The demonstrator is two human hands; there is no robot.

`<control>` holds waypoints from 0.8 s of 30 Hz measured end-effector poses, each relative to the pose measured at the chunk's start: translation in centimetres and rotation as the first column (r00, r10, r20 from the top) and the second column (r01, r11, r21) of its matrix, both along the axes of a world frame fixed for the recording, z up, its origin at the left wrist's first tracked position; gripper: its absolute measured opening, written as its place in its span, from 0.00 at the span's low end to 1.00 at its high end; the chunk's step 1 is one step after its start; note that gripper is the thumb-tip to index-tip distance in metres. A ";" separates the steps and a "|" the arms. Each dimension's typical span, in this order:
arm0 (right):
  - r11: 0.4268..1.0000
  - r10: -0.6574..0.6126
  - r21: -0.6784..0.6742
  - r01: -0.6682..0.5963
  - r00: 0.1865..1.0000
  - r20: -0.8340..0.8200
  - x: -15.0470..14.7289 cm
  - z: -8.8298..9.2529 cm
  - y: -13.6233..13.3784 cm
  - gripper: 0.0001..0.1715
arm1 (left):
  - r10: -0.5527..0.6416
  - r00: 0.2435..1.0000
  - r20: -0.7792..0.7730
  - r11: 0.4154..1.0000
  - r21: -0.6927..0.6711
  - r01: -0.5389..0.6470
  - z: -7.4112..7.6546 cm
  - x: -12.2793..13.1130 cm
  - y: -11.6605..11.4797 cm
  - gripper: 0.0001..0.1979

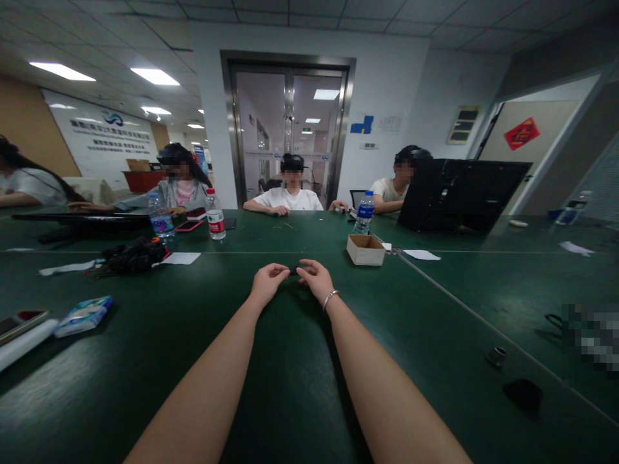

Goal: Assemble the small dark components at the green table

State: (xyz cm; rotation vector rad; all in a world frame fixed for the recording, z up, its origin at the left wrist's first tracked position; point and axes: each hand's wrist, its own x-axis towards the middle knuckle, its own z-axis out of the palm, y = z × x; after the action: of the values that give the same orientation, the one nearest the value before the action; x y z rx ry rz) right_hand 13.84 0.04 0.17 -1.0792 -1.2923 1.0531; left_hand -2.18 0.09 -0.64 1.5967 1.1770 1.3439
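Both my arms reach forward over the dark green table [290, 361]. My left hand [267, 283] pinches one end of a small black piece [293, 271], too small to name. The other end is between the fingers of my right hand [315, 280], which has a silver bracelet [331, 299] at its wrist. The fingers cover much of the piece, which is held just above or against the tabletop; I cannot tell which. An open cardboard box [366, 251] stands beyond my right hand.
A tangle of black cables [133, 256], a blue packet [84, 316] and a phone [22, 325] lie to the left. Bottles [215, 216] stand farther back. A monitor [459, 193] is at the right, a small metal cup [496, 356] nearer. Several people sit around the table.
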 end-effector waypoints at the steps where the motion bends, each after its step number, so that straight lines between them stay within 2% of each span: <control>1: 1.000 0.026 0.002 -0.026 1.000 -0.001 0.1 0.1 -0.1 0.23 | -0.004 1.000 0.008 1.000 -0.003 0.005 0.0 0.0 0.0 0.16; 11: 0.985 0.150 0.076 -0.153 0.988 0.045 0.9 0.0 -0.1 0.22 | 0.004 0.997 0.081 0.992 -0.128 0.006 1.1 0.1 -0.7 0.17; 19: 0.978 0.202 0.057 -0.202 0.979 0.000 1.1 -0.1 0.0 0.22 | 0.033 0.999 0.022 0.989 -0.148 -0.029 1.2 0.1 -0.7 0.20; 24: 0.977 0.205 0.053 -0.207 0.978 0.033 1.2 -0.2 0.1 0.23 | 0.068 0.997 -0.037 0.988 -0.136 -0.073 1.0 0.0 -0.6 0.19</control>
State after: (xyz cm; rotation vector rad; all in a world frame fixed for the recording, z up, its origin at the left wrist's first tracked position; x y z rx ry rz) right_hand 15.09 0.15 -0.08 -0.9348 -1.4715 1.1518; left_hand -2.16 -0.54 0.41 1.4965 1.3272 1.2570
